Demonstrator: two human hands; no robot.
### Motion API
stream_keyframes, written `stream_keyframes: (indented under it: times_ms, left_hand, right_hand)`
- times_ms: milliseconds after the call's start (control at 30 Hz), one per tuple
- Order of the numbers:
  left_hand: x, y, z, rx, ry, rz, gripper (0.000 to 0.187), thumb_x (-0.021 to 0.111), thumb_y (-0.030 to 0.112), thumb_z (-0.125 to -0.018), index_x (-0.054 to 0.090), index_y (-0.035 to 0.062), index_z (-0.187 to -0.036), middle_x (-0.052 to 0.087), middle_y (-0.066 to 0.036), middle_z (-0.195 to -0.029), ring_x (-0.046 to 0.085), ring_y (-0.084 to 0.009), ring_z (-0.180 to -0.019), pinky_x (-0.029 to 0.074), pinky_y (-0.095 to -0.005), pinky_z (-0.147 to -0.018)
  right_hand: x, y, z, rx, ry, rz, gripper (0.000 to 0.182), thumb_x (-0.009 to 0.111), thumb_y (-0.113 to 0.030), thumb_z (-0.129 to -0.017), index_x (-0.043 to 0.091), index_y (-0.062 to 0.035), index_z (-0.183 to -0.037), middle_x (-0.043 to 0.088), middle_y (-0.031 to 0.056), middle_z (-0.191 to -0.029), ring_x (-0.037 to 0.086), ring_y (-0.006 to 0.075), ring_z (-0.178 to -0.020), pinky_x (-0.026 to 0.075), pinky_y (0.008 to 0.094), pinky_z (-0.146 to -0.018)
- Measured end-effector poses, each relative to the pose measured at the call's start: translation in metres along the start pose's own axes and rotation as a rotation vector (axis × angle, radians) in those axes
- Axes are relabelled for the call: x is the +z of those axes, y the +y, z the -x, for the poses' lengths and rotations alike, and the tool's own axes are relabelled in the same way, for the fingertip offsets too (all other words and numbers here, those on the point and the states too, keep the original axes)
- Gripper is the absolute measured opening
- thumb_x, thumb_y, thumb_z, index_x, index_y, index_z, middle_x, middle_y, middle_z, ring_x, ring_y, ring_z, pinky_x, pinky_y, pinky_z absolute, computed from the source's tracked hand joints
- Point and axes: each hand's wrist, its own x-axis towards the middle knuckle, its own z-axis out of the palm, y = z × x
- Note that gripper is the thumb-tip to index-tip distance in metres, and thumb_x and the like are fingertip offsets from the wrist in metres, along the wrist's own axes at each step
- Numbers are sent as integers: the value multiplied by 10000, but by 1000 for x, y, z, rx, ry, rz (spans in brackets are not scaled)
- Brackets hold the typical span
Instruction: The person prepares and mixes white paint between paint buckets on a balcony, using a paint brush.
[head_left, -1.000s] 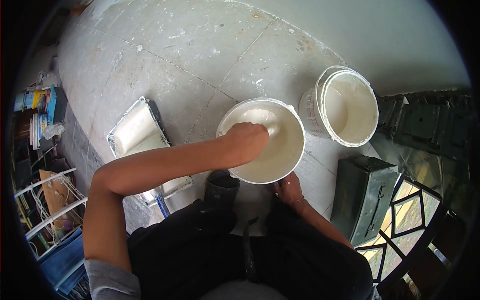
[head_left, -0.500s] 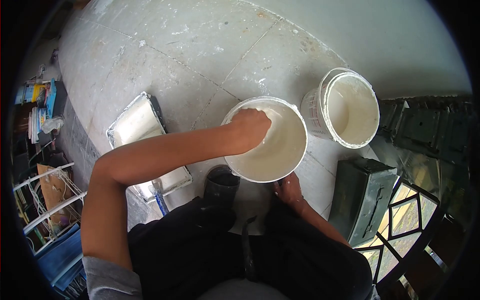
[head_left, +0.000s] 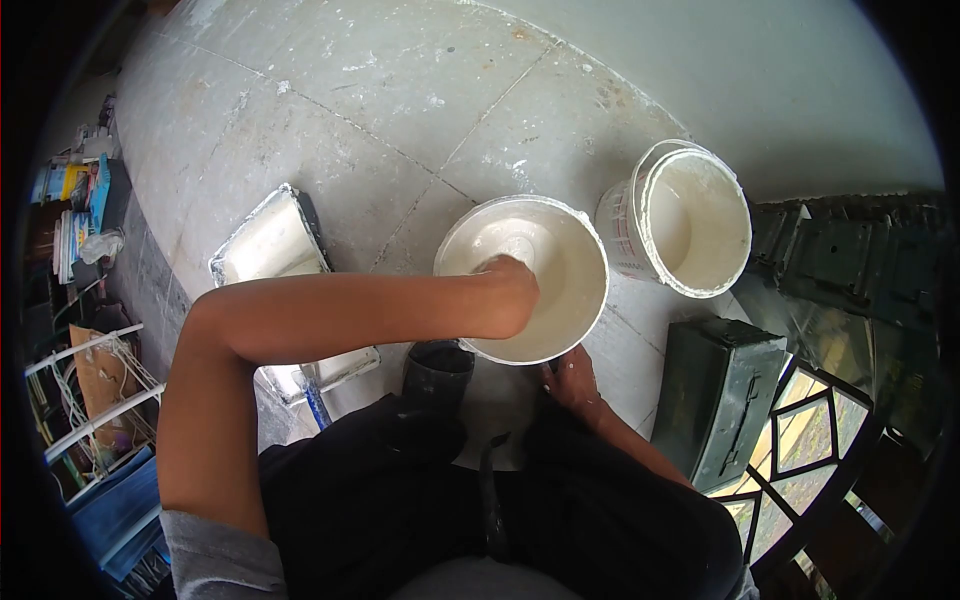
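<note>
A white bucket point(head_left: 590, 315) with pale, creamy paint in it stands in front of me, its mouth facing up toward me. My left hand point(head_left: 510, 295) reaches down inside it, knuckles bent and the fingers mostly out of sight behind the back of the hand. Whatever those closed fingers grip cannot be made out. A rippled patch shows in the paint just beyond them. Below the near rim, my right hand point(head_left: 570, 382) grips the bucket's outer side, with some fingers hidden by it. White specks dot this hand.
A second paint bucket point(head_left: 620, 235) with a raised handle stands right of the first. On the left lie a paint tray point(head_left: 318, 232) and a blue-handled brush point(head_left: 318, 405). A black pot point(head_left: 437, 378) sits near my knee, a dark metal box point(head_left: 715, 400) at right.
My left hand has moved toward me inside the bucket, and its wrist is bent more. The right hand stays at the bucket's side.
</note>
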Motion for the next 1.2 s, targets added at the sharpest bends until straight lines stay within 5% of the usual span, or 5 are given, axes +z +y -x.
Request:
stream_keyframes:
  times_ms: [233, 700, 800, 1033, 1200]
  left_hand:
    - [13, -16, -21, -13, 464, 313, 204, 627, 100, -739, 689, -42, -872, 661, -234, -847, 670, -364, -821, 543, -438, -731]
    - [6, -15, -4, -118, 224, 212, 253, 646, 137, -740, 702, -19, -931, 682, -207, -936, 667, -348, -885, 532, -421, -781]
    - [-3, -2, 1, 50, -228, -19, 240, 634, 149, -755, 703, -15, -917, 675, -223, -940, 663, -371, -880, 534, -426, -774]
    - [12, -17, -6, -100, 382, 241, 190, 601, 82, -753, 688, -25, -883, 666, -228, -876, 671, -362, -842, 542, -445, -731]
    - [6, 5, 7, 5, 126, 197, 160, 586, 58, -756, 674, -43, -843, 660, -235, -860, 673, -362, -834, 547, -442, -723]
  right_hand:
    - [-2, -4, -1, 39, -15, -10, 642, 669, -75, -770, 337, 71, -1300, 492, 279, -1182, 493, 454, -1081, 425, 472, -940]
    - [-3, -5, -3, -14, 4, 25, 502, 666, -83, -764, 494, 9, -1226, 506, 245, -1215, 506, 423, -1110, 438, 453, -964]
    - [-3, -5, -3, 13, -5, 24, 486, 673, -87, -761, 515, 5, -1211, 511, 238, -1216, 515, 417, -1107, 448, 450, -954]
    - [-3, -4, -3, 56, -33, 20, 486, 675, -88, -762, 515, 5, -1211, 515, 232, -1205, 517, 412, -1111, 449, 446, -955]
    - [-2, -2, -3, 45, -56, 28, 509, 679, -86, -746, 504, 4, -1216, 509, 232, -1205, 512, 414, -1103, 445, 448, -958]
